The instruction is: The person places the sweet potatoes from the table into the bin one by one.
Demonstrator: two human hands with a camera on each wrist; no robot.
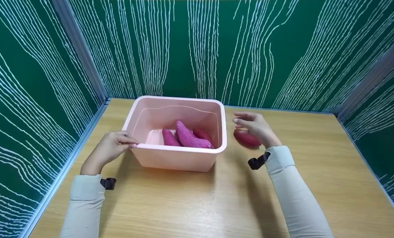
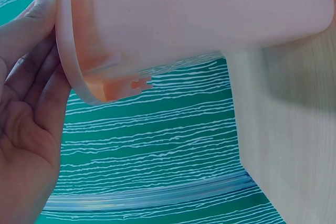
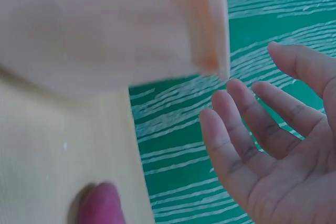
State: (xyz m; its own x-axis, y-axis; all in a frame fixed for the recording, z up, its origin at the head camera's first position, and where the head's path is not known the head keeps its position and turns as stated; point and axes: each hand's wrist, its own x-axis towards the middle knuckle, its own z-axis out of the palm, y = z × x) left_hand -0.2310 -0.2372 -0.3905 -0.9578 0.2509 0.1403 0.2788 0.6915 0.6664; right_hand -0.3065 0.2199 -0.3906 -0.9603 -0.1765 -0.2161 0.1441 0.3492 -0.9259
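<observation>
A pink plastic tub (image 1: 177,160) stands on the table with several purple-skinned sweet potatoes (image 1: 190,137) lying inside it. My left hand (image 1: 112,147) pinches the tub's near left corner rim, the thumb on one side and the fingers beneath, as the left wrist view also shows. To the right of the tub, my right hand (image 1: 258,127) hovers with relaxed, spread fingers and holds nothing. Another sweet potato (image 1: 246,138) lies on the table just below that hand; its tip (image 3: 102,205) shows at the bottom of the right wrist view.
The wooden table (image 1: 190,205) is bordered by green panels (image 1: 177,49) with wavy white lines at the back and both sides. Grey metal posts (image 1: 81,49) stand at the back corners. A black wrist camera (image 1: 259,162) sits on each cuff.
</observation>
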